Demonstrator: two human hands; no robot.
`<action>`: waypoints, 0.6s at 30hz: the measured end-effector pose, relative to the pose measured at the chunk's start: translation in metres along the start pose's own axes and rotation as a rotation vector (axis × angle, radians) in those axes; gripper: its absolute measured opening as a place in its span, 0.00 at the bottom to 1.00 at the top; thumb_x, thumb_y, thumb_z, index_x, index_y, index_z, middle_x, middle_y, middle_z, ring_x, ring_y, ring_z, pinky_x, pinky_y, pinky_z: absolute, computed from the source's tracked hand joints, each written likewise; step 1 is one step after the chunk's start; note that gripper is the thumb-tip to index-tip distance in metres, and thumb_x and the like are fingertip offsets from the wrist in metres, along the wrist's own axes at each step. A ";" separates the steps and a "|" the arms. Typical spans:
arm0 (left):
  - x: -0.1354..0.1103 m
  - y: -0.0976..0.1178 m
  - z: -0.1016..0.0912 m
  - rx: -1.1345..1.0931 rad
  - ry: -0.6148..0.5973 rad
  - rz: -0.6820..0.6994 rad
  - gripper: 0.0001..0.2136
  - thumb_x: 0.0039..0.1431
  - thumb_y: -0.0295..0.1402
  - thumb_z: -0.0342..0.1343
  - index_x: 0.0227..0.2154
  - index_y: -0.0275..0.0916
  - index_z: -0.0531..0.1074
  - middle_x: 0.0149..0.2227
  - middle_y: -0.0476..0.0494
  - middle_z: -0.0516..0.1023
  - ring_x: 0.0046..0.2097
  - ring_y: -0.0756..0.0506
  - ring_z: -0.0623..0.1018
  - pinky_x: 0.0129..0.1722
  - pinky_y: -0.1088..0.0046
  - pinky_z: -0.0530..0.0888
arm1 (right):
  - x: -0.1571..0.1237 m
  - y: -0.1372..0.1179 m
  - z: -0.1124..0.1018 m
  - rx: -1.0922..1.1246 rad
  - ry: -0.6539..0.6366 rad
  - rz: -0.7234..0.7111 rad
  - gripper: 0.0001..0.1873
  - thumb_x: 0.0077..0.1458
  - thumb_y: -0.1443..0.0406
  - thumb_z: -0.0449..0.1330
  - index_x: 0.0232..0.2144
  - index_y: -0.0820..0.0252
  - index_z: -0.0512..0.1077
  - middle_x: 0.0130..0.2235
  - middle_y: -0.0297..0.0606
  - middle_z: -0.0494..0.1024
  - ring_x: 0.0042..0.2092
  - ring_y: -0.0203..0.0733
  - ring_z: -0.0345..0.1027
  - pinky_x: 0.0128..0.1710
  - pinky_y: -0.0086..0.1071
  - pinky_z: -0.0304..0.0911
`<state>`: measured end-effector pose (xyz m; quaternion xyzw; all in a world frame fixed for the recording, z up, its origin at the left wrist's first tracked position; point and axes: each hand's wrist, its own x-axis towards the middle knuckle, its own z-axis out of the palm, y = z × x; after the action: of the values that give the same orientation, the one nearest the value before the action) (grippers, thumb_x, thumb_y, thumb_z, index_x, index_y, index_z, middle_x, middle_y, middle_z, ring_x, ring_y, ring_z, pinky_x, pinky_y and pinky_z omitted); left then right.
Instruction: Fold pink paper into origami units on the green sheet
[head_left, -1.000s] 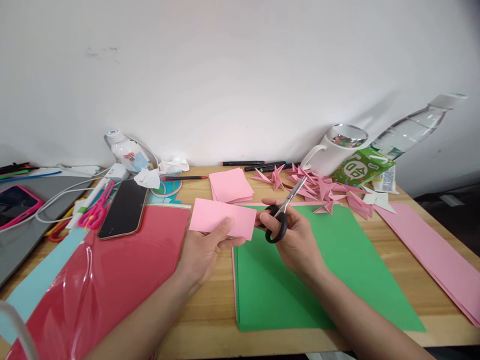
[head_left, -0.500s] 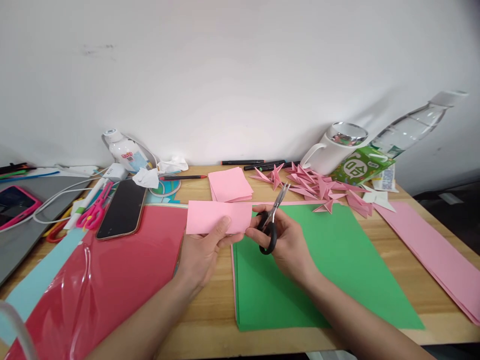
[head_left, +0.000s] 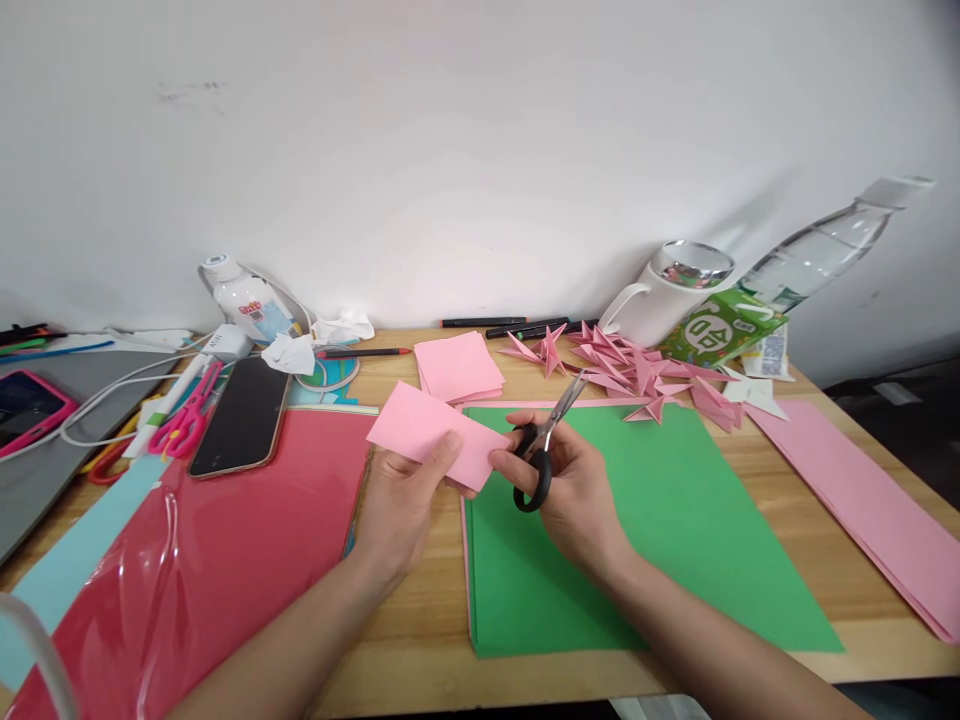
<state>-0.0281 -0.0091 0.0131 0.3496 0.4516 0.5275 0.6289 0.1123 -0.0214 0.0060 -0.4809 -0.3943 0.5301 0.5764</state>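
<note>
My left hand (head_left: 405,505) pinches a pink paper rectangle (head_left: 435,432) between thumb and fingers, holding it tilted above the table's middle. My right hand (head_left: 574,490) is closed round black-handled scissors (head_left: 541,450), whose steel blades point up and to the right with their tips nearly together. The thumb and fingers of that hand also touch the paper's right edge. Both hands hover over the near left corner of a green sheet (head_left: 660,540) lying on a pink sheet.
A stack of pink squares (head_left: 459,367) and several folded pink pieces (head_left: 637,375) lie behind. Red sheets (head_left: 225,560), a phone (head_left: 240,417) and pink scissors (head_left: 184,420) are left. White mug (head_left: 664,295), bottle (head_left: 817,255) and long pink sheets (head_left: 877,510) are right.
The pink paper has turned from level to tilted, its right end dropping. The scissors moved left toward the paper and their blades swung more upright.
</note>
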 end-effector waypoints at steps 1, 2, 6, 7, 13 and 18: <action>0.000 0.000 0.000 -0.006 0.008 -0.001 0.09 0.48 0.36 0.63 0.23 0.34 0.74 0.26 0.46 0.78 0.26 0.50 0.74 0.22 0.77 0.72 | 0.000 0.000 0.001 0.000 -0.009 0.010 0.21 0.36 0.63 0.70 0.35 0.55 0.70 0.26 0.28 0.72 0.28 0.34 0.65 0.25 0.28 0.61; 0.000 0.000 -0.001 -0.010 0.015 -0.003 0.09 0.48 0.36 0.63 0.23 0.34 0.74 0.25 0.46 0.78 0.26 0.51 0.74 0.22 0.78 0.71 | -0.001 0.001 0.001 0.001 -0.018 0.018 0.21 0.36 0.63 0.70 0.35 0.55 0.70 0.26 0.28 0.72 0.27 0.34 0.65 0.25 0.27 0.61; 0.001 0.002 -0.001 -0.008 0.017 -0.018 0.13 0.48 0.40 0.63 0.20 0.34 0.73 0.22 0.47 0.75 0.23 0.52 0.71 0.17 0.80 0.67 | 0.000 0.002 0.001 0.005 -0.037 0.033 0.20 0.36 0.63 0.70 0.35 0.55 0.69 0.27 0.29 0.73 0.28 0.34 0.66 0.26 0.28 0.62; 0.002 0.003 -0.001 -0.003 0.021 -0.023 0.14 0.47 0.40 0.63 0.20 0.33 0.73 0.22 0.46 0.75 0.22 0.52 0.71 0.15 0.80 0.66 | 0.000 0.003 0.001 0.005 -0.041 0.036 0.21 0.36 0.63 0.70 0.35 0.55 0.69 0.27 0.29 0.73 0.28 0.35 0.66 0.27 0.28 0.62; 0.003 0.004 -0.001 0.015 0.019 -0.081 0.14 0.41 0.41 0.66 0.21 0.33 0.75 0.24 0.45 0.77 0.23 0.50 0.72 0.16 0.78 0.68 | 0.000 0.006 0.003 0.032 -0.019 0.059 0.22 0.34 0.62 0.71 0.34 0.56 0.69 0.27 0.30 0.73 0.28 0.35 0.66 0.26 0.28 0.62; 0.003 -0.001 -0.002 0.036 0.034 -0.104 0.09 0.40 0.35 0.68 0.25 0.35 0.78 0.28 0.44 0.81 0.30 0.49 0.76 0.30 0.77 0.72 | -0.003 0.009 0.006 0.050 -0.015 0.087 0.22 0.34 0.62 0.71 0.34 0.55 0.69 0.27 0.29 0.73 0.28 0.34 0.65 0.26 0.28 0.62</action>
<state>-0.0299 -0.0066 0.0110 0.3279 0.4891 0.4917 0.6415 0.1042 -0.0241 -0.0015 -0.4794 -0.3639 0.5679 0.5615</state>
